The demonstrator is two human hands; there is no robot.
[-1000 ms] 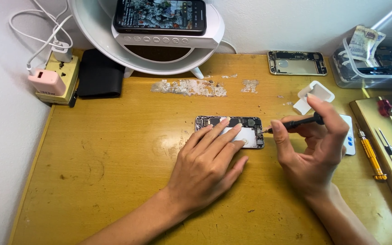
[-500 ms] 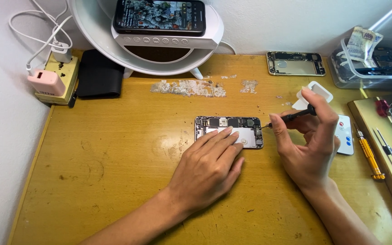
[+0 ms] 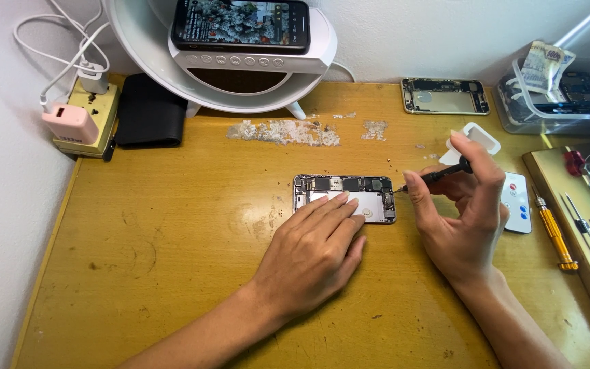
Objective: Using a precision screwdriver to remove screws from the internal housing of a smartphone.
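Wooden counter point(image 3: 172, 273) against white wall | left hand point(image 3: 312, 249) flat, fingers together, pressing opened phone point(image 3: 345, 198) mid-frame, long axis left-right | right hand point(image 3: 462, 222) pinching screwdriver point(image 3: 435, 178), tip at phone's right end, nearer hand

Two hands: left hand point(image 3: 312, 253), right hand point(image 3: 462, 225). One thin black screwdriver point(image 3: 438, 177). Two opened phone bodies: one with exposed circuit boards point(image 3: 346, 193), one bare metal shell point(image 3: 445, 96). One black-screened phone point(image 3: 240, 24). One orange-handled screwdriver point(image 3: 556, 232). One black wallet point(image 3: 150, 119).
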